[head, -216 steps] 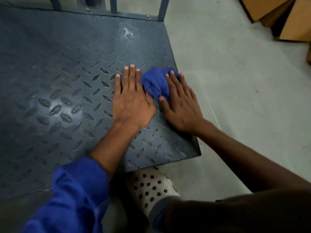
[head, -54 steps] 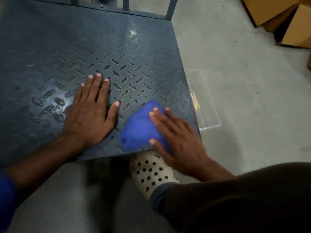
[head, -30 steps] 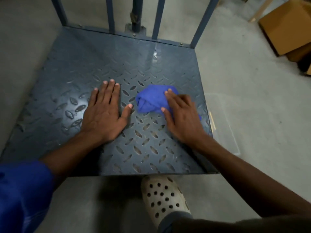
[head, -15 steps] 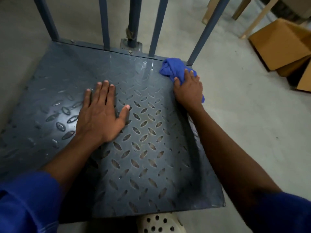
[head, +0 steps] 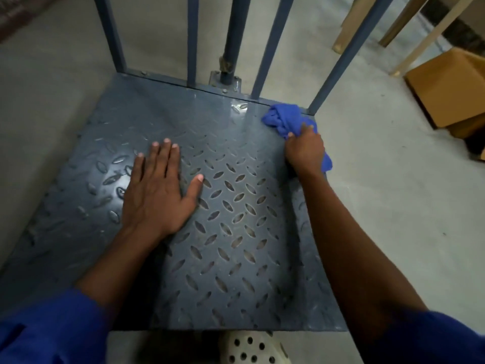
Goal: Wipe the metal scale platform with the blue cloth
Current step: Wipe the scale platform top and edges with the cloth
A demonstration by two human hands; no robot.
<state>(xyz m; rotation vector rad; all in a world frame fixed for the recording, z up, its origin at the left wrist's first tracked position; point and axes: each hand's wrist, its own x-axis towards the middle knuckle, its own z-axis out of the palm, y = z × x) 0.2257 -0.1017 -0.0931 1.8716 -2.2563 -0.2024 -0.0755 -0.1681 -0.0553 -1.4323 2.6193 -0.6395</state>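
The metal scale platform (head: 236,232), a dark grey plate with a raised diamond tread, fills the middle of the frame and sits on a pale concrete floor (head: 393,193). The blue cloth (head: 284,119) lies bunched on the platform's upper right corner, just beside the foot of the rightmost of the blue upright bars (head: 191,40) that rise from the platform's far edge. The right hand (head: 304,151) is on the near part of the cloth, its fingers curled round the fabric and gripping it, and a tail of cloth sticks out from under the hand at the platform's right edge. The left hand (head: 160,195) lies flat on the tread left of centre, well apart from the cloth, with its fingers straight and together and the thumb spread to the right, holding nothing. Both forearms come out of blue sleeves (head: 52,329) at the lower corners. A pale perforated shoe (head: 254,349) shows at the bottom edge, just below the platform's near rim. A cardboard box (head: 446,88) stands on the floor at the upper right, with light wooden legs (head: 351,22) above it.
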